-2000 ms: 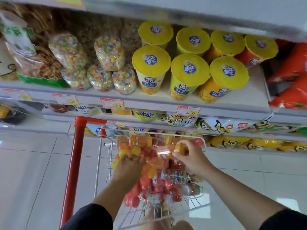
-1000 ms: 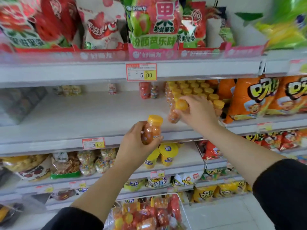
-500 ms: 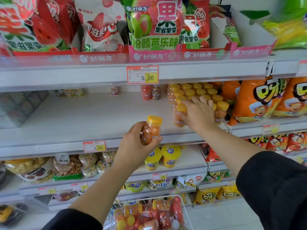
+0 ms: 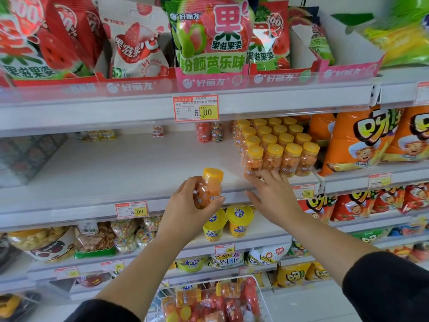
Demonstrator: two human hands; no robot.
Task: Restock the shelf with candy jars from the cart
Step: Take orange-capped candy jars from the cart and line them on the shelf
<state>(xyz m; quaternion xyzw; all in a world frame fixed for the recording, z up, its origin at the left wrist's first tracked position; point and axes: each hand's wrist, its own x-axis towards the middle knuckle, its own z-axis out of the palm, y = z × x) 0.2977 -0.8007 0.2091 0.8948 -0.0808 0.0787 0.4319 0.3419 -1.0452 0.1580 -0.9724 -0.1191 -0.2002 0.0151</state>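
We hold one candy jar (image 4: 208,188) upright in our left hand (image 4: 185,206), fingers wrapped round its body, just off the near edge of the shelf (image 4: 120,168). Our right hand (image 4: 274,197) is spread and holds nothing, its fingertips at the foot of the yellow-capped jars (image 4: 278,147) on the right. Left of them the shelf is mostly bare. The cart (image 4: 261,296) below holds many more, so we judge most restocking remains.

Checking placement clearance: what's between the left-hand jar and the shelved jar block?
Head view: bare white shelf between held jar and jar block; fingers of the right hand sit at the block's front-left base.
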